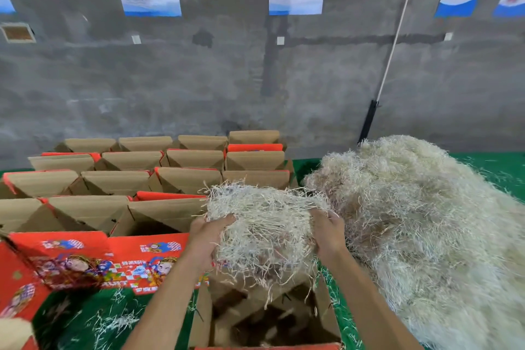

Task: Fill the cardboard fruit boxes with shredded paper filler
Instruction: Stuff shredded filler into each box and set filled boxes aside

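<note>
A big wad of pale shredded paper [262, 224] hangs between my two hands above an open cardboard fruit box [326, 318] at the bottom centre. My left hand [206, 239] grips the wad's left side, fingers curled into the strands. My right hand [326, 233] grips its right side. Loose strands dangle down into the box, whose inside looks dark with only a few shreds. A large heap of the same shredded paper [420, 221] lies to the right on the green floor.
Several open red-and-brown fruit boxes [119, 179] stand in rows to the left and behind, up to a grey concrete wall. One printed red box [85, 258] lies at the left. Scattered shreds [113, 321] litter the green floor. A black-tipped white pole [369, 119] leans on the wall.
</note>
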Available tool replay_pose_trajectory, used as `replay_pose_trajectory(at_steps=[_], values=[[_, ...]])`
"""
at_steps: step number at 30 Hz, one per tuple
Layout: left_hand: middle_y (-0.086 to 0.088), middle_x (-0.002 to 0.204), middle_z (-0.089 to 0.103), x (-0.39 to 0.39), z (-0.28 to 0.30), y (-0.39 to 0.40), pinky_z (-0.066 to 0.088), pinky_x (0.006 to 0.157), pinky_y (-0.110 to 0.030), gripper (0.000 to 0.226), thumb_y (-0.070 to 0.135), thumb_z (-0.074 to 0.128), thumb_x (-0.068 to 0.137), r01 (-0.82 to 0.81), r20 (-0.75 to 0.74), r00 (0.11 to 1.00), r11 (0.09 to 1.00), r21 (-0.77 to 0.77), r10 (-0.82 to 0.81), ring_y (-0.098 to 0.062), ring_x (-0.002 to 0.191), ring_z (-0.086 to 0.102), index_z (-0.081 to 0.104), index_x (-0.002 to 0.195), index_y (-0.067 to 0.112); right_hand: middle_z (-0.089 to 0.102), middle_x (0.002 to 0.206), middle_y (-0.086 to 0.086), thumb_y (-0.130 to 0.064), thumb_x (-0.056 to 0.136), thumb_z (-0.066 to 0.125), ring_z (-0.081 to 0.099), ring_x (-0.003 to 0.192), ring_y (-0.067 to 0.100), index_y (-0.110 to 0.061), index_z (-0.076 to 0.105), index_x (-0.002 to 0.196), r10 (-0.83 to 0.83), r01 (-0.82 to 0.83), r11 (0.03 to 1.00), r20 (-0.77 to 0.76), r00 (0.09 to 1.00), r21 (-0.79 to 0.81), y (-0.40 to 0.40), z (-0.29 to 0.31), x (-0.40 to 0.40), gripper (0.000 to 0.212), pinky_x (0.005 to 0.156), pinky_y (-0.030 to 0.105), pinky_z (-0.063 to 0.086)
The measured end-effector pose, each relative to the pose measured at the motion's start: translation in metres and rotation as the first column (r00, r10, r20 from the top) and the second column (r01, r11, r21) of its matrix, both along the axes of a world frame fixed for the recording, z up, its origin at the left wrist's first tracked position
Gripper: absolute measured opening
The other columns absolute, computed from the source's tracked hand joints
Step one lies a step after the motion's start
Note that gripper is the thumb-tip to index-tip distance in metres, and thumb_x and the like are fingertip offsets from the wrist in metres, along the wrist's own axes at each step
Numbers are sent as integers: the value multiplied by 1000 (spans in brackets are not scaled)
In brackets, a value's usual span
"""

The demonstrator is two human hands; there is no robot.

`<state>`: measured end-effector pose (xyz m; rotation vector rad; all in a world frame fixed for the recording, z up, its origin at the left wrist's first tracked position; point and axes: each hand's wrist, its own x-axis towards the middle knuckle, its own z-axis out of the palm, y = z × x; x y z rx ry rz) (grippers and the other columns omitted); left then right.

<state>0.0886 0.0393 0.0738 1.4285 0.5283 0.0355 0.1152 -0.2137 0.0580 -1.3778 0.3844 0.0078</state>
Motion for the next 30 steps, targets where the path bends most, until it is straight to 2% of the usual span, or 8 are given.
replay_pose_trajectory(at_steps=[3, 6, 11, 15, 18, 23, 27, 30], values=[[-9, 132, 52, 4, -5, -2, 49, 94, -52, 89, 43, 86, 70, -7, -67, 998, 994, -106, 0, -32, 117, 53, 35, 139, 19, 49, 58, -12, -37, 95, 59, 43, 47, 2, -21, 35, 146, -46, 47, 997, 20, 999, -66, 6, 2, -6, 58, 58, 27, 45], [5, 131, 52, 1, -3, -29, 33, 108, -56, 84, 71, 72, 69, 122, -53, 990, 983, -133, -130, -26, 128, 46, 48, 140, 33, 56, 105, -3, -48, 88, 54, 60, 90, 5, -27, 44, 119, 171, -162, 982, 87, 981, -100, 26, 1, -16, 39, 94, 42, 49], [7, 111, 58, -7, -12, -69, 49, 87, -34, 117, 88, 71, 43, 163, 9, 986, 983, 83, -164, -14, 102, 59, 46, 132, 16, 54, 105, 6, -2, 94, 52, 54, 89, 14, -9, 47, 128, 275, -217, 879, 79, 958, -425, 59, -12, -24, 34, 79, 29, 54], [-1, 117, 61, -5, 1, -16, 54, 83, -43, 119, 64, 91, 36, 29, 17, 999, 993, -111, -27, -19, 102, 61, 44, 134, 16, 58, 120, 12, -25, 98, 61, 59, 101, 22, -8, 52, 131, 200, -134, 898, 119, 972, -419, 14, 5, -17, 39, 91, 43, 53], [-2, 137, 52, -1, 3, 38, 44, 98, -47, 109, 51, 90, 55, -144, -3, 989, 971, -191, 146, -26, 128, 50, 37, 144, 14, 45, 144, 13, -32, 99, 58, 53, 123, 30, -10, 26, 153, 9, 10, 967, 72, 997, -254, -25, 16, -21, 67, 106, 50, 43], [8, 150, 41, -8, 6, 5, 32, 108, -55, 78, 76, 75, 61, 219, -24, 973, 955, -198, -228, -23, 141, 35, 53, 131, 47, 53, 134, 31, -45, 108, 18, 51, 124, 50, -9, 51, 135, 237, -219, 944, 48, 970, -245, 3, 24, -31, 55, 110, 64, 34], [26, 148, 18, -21, -4, -51, 22, 118, -38, 105, 88, 69, 52, 458, 3, 889, 887, -64, -458, 0, 141, 24, 31, 144, 52, 38, 156, 2, -62, 101, 4, 33, 145, 23, -25, 29, 154, 466, -442, 868, 67, 882, -226, 45, 11, -41, 69, 121, 55, 20], [18, 107, 52, -23, -13, -52, 45, 66, -16, 88, 70, 78, 60, 286, -51, 958, 940, 188, -281, 14, 83, 53, 45, 130, 28, 56, 133, 6, -57, 101, 22, 51, 126, 24, -15, 54, 131, 463, -434, 849, 30, 886, -301, 39, 5, -39, 61, 114, 52, 33]])
